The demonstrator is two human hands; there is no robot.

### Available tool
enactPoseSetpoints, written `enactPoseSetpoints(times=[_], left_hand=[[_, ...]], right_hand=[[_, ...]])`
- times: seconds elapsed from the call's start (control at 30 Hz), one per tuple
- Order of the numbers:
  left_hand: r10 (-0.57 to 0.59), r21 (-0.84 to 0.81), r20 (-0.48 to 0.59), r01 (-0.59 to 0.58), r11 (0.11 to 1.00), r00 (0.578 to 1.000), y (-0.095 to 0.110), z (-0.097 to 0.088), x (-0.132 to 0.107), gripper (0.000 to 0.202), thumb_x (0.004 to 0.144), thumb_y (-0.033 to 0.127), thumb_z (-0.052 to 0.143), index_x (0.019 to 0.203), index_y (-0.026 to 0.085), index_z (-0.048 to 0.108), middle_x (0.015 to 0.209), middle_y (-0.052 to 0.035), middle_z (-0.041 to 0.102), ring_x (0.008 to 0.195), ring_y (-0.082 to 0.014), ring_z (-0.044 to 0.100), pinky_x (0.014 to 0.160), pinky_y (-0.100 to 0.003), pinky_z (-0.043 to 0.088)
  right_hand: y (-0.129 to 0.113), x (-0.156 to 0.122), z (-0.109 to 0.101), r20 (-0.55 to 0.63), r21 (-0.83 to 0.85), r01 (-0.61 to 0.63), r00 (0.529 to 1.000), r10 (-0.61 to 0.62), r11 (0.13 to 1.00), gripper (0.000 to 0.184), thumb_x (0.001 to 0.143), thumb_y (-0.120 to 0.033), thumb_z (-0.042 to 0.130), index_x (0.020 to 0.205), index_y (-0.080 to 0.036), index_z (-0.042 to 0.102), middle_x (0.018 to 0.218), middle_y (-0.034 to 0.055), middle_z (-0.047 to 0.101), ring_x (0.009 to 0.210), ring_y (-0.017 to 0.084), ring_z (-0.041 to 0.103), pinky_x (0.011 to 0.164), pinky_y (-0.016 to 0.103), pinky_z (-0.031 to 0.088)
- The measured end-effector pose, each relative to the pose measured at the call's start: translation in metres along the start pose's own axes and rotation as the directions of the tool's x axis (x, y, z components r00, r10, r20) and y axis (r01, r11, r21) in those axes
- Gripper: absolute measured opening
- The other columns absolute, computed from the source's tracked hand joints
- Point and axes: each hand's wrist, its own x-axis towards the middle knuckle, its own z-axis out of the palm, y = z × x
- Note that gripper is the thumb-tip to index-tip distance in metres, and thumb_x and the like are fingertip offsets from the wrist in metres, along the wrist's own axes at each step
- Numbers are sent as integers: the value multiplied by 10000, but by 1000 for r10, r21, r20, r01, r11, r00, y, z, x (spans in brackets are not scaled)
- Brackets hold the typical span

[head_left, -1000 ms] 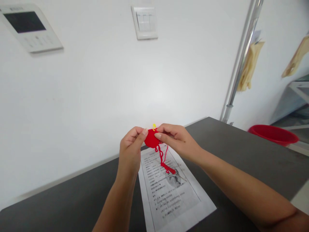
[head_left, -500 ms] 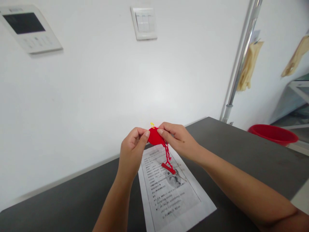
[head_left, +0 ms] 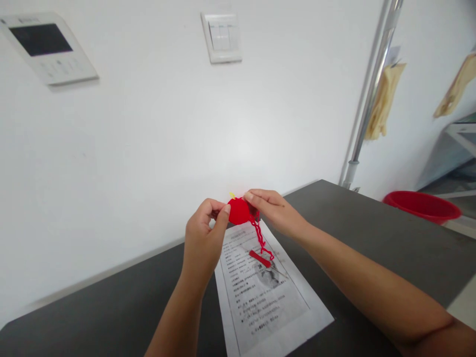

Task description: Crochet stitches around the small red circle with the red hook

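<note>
Between my hands, above the far end of the paper, is a round red piece (head_left: 239, 211) that looks crocheted. A short yellow strand (head_left: 232, 195) sticks up from its top edge. My left hand (head_left: 206, 233) pinches the left edge between thumb and fingers. At the upper right edge, my right hand (head_left: 270, 208) is closed in a pinch, its fingertips partly hidden. Loose red yarn (head_left: 259, 235) hangs from the piece down to the printed sheet (head_left: 267, 317). Lying on that sheet is a red-handled tool (head_left: 260, 259) with a thin metal shaft, like a crochet hook.
The dark table (head_left: 122, 302) meets a white wall holding a light switch (head_left: 222, 38) and an intercom panel (head_left: 52, 48). To the right stand a metal pole (head_left: 372, 94) and a red basin (head_left: 422, 206). Yellowish gloves (head_left: 385, 101) hang beyond the pole.
My right fingers have shifted slightly along the upper right edge, showing more of the red face. The yellow strand tilts differently, and the hanging yarn has swung a little near the tool.
</note>
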Motion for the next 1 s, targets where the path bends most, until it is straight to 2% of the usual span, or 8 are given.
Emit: enactPoseSetpoints(times=[0.17,0.37,0.5,0.57,0.67,0.73,0.87,1.0], left_hand=[[0,-5,-20,0,1000,1000,-3,-3,0,187,882,367,586,763,223,602,708,11,631,697,-176,554,671,-302,416],[-62,83,205,46,996,977,-2,-2,4,241,854,393,584,688,221,554,613,42,525,617,-160,474,597,-291,351],[-63,91,143,50,995,988,-2,-2,3,274,853,401,580,652,226,515,576,55,468,584,-150,421,570,-283,312],[-62,72,103,55,996,993,-1,-1,2,287,853,397,588,636,226,509,565,54,463,573,-147,412,563,-280,306],[-83,-10,81,84,996,993,-1,2,2,286,839,386,618,625,218,529,557,49,478,562,-141,421,550,-275,305],[-129,-124,119,144,982,984,-1,4,3,288,814,400,657,626,209,553,535,50,476,535,-129,404,534,-270,293],[-175,-439,285,291,850,942,-2,5,6,291,771,427,726,653,184,618,471,67,443,493,-104,363,549,-264,322],[-184,-502,247,288,816,951,-3,4,8,296,750,387,759,591,176,624,511,23,552,569,-126,503,623,-274,401]], right_hand=[[-2,-1,1,55,32,-18,998,16,999,361,878,-515,573,717,-195,529,636,-43,467,593,109,410,589,264,332],[0,-5,2,-26,-204,61,997,-67,977,351,906,-458,542,678,-192,517,615,-40,449,605,119,386,595,269,308],[5,-1,6,-19,-52,-15,1000,14,999,435,906,-567,526,679,-199,486,608,-53,435,576,107,379,575,259,316],[4,0,7,41,41,-63,997,61,997,454,890,-601,555,699,-191,521,632,-40,505,591,108,440,597,259,361],[0,1,6,117,113,-101,989,88,988,403,818,-557,701,750,-174,596,717,-8,626,677,125,555,679,272,434],[-2,0,4,131,169,-101,988,79,980,378,777,-515,763,752,-170,611,729,-5,651,694,128,581,689,273,450],[-1,0,2,142,304,-100,988,59,947,363,761,-487,791,733,-170,617,682,-22,647,629,102,561,645,251,439],[0,1,0,120,311,-97,991,62,945,455,805,-609,712,726,-166,642,667,-8,658,623,104,568,657,260,449]])
